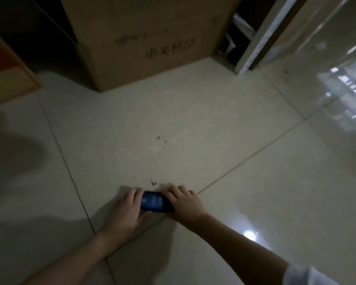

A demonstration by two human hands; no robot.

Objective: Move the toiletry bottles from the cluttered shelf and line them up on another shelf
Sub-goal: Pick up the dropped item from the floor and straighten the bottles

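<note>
Bottle (155,203) btwn both hands, cardboard box (150,40) beyond.

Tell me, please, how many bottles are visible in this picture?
1. A dark blue bottle lies sideways between the left hand and the right hand, above the tiled floor. No shelf is in view, so others may be out of sight.

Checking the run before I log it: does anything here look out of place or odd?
Yes. The dark blue bottle is held sideways by both the left hand and the right hand low over the pale tiled floor, with no shelf nearby. Small dark specks litter the tile just beyond.
</note>
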